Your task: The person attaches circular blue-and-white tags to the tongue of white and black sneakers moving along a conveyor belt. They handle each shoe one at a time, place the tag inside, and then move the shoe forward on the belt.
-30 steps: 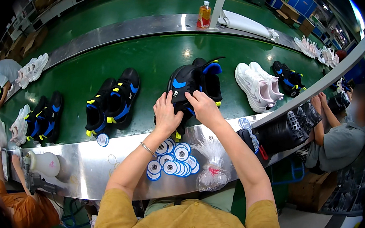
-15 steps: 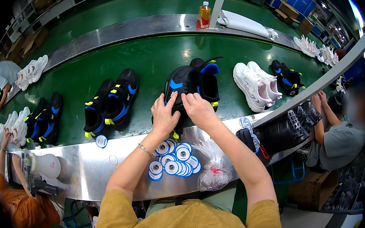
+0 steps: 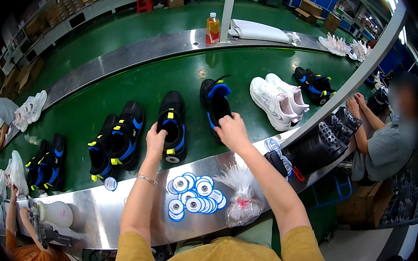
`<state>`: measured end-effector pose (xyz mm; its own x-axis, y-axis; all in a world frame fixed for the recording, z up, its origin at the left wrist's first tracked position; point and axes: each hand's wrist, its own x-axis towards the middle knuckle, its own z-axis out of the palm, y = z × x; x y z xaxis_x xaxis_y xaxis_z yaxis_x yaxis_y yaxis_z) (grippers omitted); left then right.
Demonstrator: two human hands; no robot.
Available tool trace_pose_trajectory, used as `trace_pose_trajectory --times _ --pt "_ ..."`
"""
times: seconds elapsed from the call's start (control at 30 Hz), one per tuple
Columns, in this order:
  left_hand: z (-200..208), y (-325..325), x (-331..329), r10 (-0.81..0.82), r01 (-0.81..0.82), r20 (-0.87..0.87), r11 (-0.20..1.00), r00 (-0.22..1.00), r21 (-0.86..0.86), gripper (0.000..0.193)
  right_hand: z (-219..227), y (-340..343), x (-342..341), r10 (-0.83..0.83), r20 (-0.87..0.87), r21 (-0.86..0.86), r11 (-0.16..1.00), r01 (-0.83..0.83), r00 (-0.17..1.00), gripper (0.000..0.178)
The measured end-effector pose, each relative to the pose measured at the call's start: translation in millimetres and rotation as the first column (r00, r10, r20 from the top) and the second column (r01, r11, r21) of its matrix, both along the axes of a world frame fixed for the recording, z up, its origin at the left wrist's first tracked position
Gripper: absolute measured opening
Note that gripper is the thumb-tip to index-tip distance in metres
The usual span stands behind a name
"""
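Note:
My left hand (image 3: 155, 139) pinches the left side of a black shoe (image 3: 172, 108) with blue and yellow trim, which sits toe-away on the green conveyor belt. A round disc (image 3: 172, 159) shows at that shoe's heel. To its right, my right hand (image 3: 234, 131) grips the near collar of a second black shoe (image 3: 214, 101), whose blue-lined strap stands up loose. Below my hands, several round blue-and-white tags (image 3: 196, 197) lie in a cluster on the metal ledge. Beside them is a bundle of clear plastic fasteners (image 3: 244, 197) tied with something red.
Another black pair (image 3: 127, 132) with a round tag (image 3: 110, 184) is on the left; white shoes (image 3: 277, 102) are on the right. A slanted post (image 3: 360, 77) rises near a seated co-worker (image 3: 391, 143). A bottle (image 3: 212, 28) stands on the far ledge.
Both hands were together on one shoe. That shoe now sits farther left with my left hand on it, while my right hand has shifted to the other shoe. The view has shifted too.

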<state>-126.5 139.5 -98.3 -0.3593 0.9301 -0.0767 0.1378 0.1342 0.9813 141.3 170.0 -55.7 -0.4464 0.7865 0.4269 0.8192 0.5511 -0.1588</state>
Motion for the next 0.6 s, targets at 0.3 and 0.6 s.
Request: trace_pose_trajectory --times 0.3,0.6 --pt "79 -1 66 0.083 0.234 -0.564 0.853 0.822 0.466 0.051 29 10 -3 -0.322 -0.536 -0.336 0.929 0.152 0.781 0.038" --pt "12 63 91 -0.114 0.163 -0.214 0.960 0.970 0.229 0.063 -4 43 -26 -0.009 -0.557 -0.125 0.989 -0.073 0.830 0.030"
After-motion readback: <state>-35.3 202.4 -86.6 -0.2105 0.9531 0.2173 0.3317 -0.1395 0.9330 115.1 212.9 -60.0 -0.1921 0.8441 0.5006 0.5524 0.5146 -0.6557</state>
